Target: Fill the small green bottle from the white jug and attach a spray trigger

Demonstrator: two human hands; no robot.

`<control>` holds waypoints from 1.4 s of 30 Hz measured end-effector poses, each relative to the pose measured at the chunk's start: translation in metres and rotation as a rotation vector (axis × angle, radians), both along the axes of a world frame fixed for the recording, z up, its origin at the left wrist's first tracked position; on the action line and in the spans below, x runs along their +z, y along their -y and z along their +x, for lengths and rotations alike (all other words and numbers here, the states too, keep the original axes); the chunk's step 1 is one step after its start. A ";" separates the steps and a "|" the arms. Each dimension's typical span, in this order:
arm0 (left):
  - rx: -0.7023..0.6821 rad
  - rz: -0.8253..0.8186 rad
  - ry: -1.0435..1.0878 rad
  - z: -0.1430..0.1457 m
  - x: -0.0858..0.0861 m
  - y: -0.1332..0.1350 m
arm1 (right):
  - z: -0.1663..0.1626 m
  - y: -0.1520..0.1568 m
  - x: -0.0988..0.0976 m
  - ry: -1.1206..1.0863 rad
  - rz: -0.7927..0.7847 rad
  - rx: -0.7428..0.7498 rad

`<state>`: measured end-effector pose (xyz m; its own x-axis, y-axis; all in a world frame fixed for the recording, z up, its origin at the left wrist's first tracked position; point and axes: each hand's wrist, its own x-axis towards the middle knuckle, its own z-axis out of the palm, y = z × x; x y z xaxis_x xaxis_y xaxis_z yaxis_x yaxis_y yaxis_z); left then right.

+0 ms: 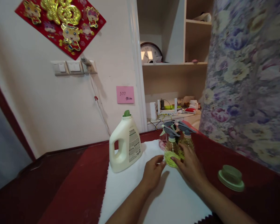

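Your left hand [152, 172] and right hand [191, 168] meet at the base of a small spray bottle [171, 146] that stands upright on the white cloth [130, 189]. The left fingertips touch the bottle's green bottom [170, 158] from the left, fingers loosely curled, not closed around it. The right hand lies against the bottom from the right, fingers pressed to it; whether it truly grips you cannot tell, since the palm hides the far side. A second spray bottle [186, 138] stands just beside the first, behind your right hand, both with grey triggers pointing left. A pink thing [162, 144] sits just behind them, mostly hidden. On the cloth to the left, well apart from your hands, stands a cream jug [126, 146] with a handle, a label, and an open green neck. Its green cap [231, 178] lies on the red table [84, 180] to the right of your right forearm. A floral cloth [247, 81] hangs at the right edge. On the wall behind are a pink note [125, 94], switches [68, 67], and a red decoration [60, 23]; a clock [151, 53] sits on the shelf [175, 64].
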<state>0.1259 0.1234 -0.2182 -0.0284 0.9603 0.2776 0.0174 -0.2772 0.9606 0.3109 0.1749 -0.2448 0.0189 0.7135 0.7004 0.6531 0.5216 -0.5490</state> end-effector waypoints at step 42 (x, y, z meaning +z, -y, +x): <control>-0.129 -0.039 -1.100 -0.215 -0.023 0.211 | -0.020 0.017 -0.044 0.499 -0.131 0.477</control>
<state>-0.0895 -0.0878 -0.2413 0.3163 0.9468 0.0596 0.8398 -0.3087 0.4465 0.2907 0.1575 -0.2893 -0.6181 0.6431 0.4520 0.5599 0.7638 -0.3211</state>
